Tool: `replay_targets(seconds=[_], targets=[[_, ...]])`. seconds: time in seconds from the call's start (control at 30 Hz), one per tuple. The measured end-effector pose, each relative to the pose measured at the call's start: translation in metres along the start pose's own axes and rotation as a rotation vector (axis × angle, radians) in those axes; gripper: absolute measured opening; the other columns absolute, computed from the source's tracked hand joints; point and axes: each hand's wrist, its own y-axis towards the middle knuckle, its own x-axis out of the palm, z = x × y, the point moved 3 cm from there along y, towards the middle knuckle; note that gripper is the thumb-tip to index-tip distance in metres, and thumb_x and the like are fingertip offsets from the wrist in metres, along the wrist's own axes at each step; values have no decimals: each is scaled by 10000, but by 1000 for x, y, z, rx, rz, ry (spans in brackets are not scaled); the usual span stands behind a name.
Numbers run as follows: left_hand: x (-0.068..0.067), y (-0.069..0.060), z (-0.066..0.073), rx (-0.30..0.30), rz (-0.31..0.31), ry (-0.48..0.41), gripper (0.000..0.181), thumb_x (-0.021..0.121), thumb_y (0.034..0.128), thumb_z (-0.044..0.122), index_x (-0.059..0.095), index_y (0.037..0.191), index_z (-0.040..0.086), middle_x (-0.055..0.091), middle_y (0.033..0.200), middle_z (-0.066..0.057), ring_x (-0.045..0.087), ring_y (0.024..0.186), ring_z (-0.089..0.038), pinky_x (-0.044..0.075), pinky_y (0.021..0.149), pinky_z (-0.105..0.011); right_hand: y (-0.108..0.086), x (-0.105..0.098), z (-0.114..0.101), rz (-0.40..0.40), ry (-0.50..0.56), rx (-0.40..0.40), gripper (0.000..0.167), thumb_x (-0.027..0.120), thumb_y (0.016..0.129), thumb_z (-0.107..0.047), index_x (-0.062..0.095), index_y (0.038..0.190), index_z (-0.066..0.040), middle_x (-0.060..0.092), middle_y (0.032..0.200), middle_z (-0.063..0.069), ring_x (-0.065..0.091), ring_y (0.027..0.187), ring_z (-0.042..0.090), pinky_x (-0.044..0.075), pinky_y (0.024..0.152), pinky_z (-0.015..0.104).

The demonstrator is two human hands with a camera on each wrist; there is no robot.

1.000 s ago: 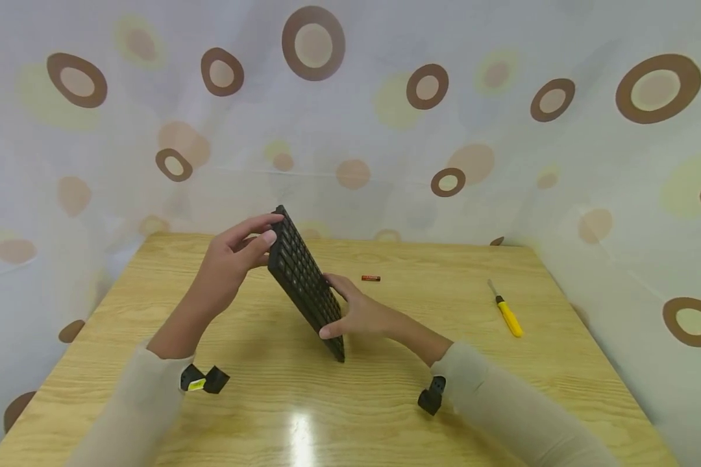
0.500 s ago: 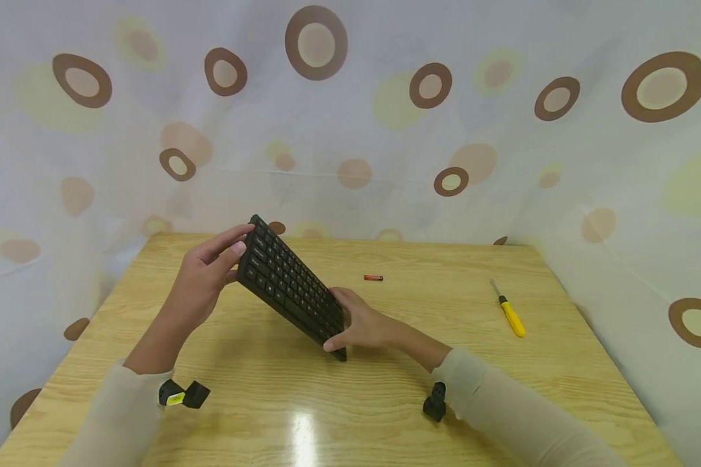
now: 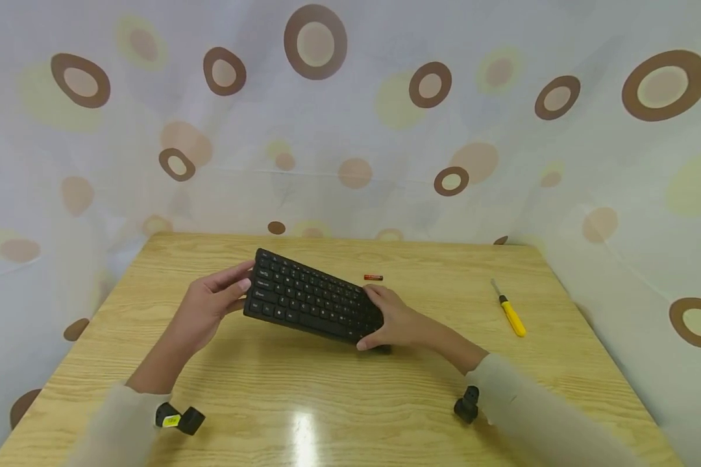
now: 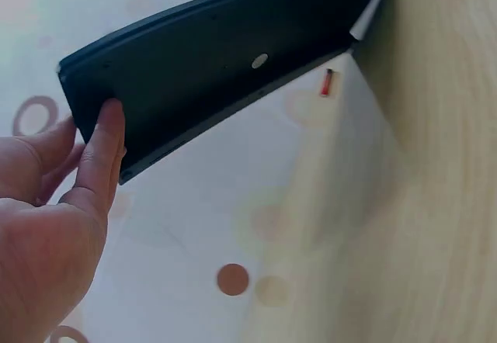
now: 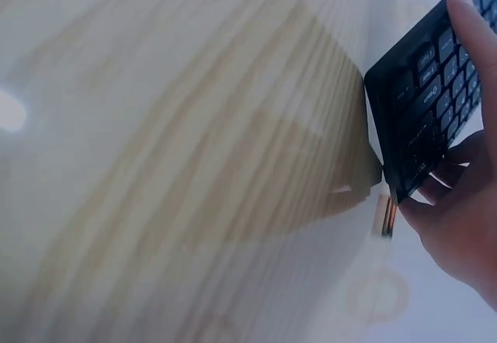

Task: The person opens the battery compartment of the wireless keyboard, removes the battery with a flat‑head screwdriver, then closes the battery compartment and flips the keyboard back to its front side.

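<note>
A black keyboard (image 3: 309, 297) is held between both hands, keys toward the head camera, its left end raised higher than its right. My left hand (image 3: 209, 305) pinches the left end, thumb at the front edge and fingers behind. In the left wrist view the fingers (image 4: 101, 153) lie against the keyboard's smooth dark underside (image 4: 194, 64), which has a small pale oval spot. My right hand (image 3: 398, 321) grips the right end across its width, covering some keys. The right wrist view shows that thumb (image 5: 474, 29) on the near edge; the lower right corner is close to the tabletop.
The wooden table (image 3: 280, 402) carries a small red and black battery (image 3: 373, 277) just behind the right hand. A screwdriver (image 3: 511, 316) with a yellow handle lies farther right. Patterned cloth (image 3: 350, 117) surrounds the table at the back and sides.
The keyboard has swung from steeply upright and edge-on to a flatter slant with its keys showing. Its left end came down and left; my right hand moved right with the other end.
</note>
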Motion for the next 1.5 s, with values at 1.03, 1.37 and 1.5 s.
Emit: replay_targets(seconds=[1.03,1.37,1.5], targets=[[38,33,-84,-205,-99,99,538,571,999,-21,421,1515,-3,543,1395,-297,617,1247,-335,551,943,-326,-31,-33,49,58,-316,42,1297,757,718,-742,165,1605,-4,152,1661,198,193,1523,396,303,1173,572],[39,37,-92,-254,-121,206,548,585,996,-11,425,1520,13,585,1354,-266,664,1178,-282,567,913,-317,-30,-34,48,58,-370,38,1296,753,712,-751,193,1595,16,187,1649,214,222,1515,400,307,1174,563],[41,38,-89,-231,-111,310,533,604,984,-5,460,1497,8,629,1314,-238,677,1144,-261,578,893,-319,-31,-34,49,60,-377,40,1302,745,707,-764,194,1596,12,190,1649,207,224,1515,392,305,1178,557]])
